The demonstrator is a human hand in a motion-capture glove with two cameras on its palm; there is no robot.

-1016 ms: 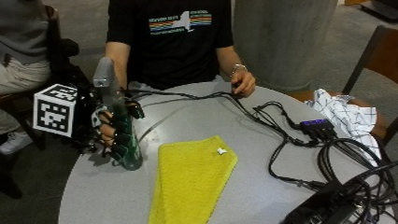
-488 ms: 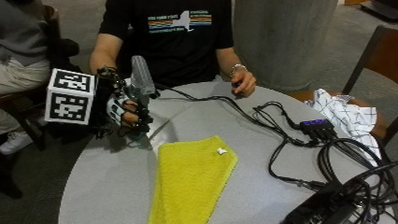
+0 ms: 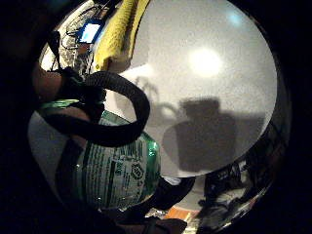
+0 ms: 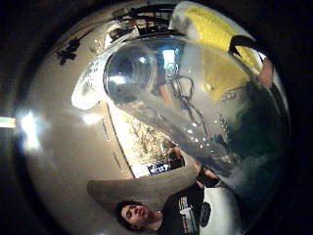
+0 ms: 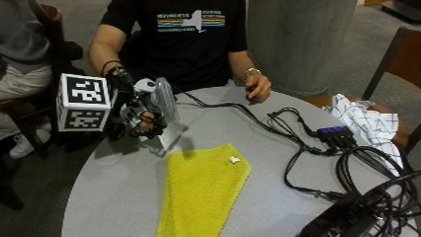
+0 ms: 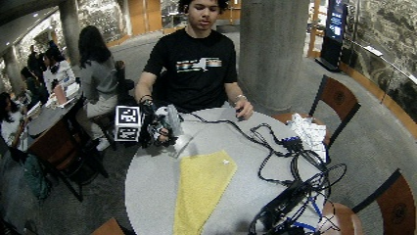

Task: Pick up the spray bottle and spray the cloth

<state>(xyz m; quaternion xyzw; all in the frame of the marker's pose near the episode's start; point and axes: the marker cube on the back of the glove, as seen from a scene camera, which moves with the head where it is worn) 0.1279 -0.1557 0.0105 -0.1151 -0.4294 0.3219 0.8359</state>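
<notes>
Near edge of table: a yellow cloth lies flat on the round grey table, its long side running from the near rim up toward the middle; a small white tag sits near its upper corner.
Near right: a bundle of black cables piles up at the table's right rim, with a black box-shaped device beside it.
Spray bottle: the spray bottle is lifted clear of the table, tilted, just above and beside the cloth's upper left corner; its shadow falls on the bare tabletop next to the cloth. In the little finger side palm view its green label shows close to the palm, with the table and the cloth beyond.
Right hand: the gloved right hand has its fingers curled round the bottle's body and carries it at the table's left rim.
Middle right: a small hub with blue lights lies among the cables.
Far right: a white cloth with a dark grid pattern lies at the right rim by a wooden chair.
Far edge: the bare left hand rests on the table with fingers loosely curled, touching a black cable.
</notes>
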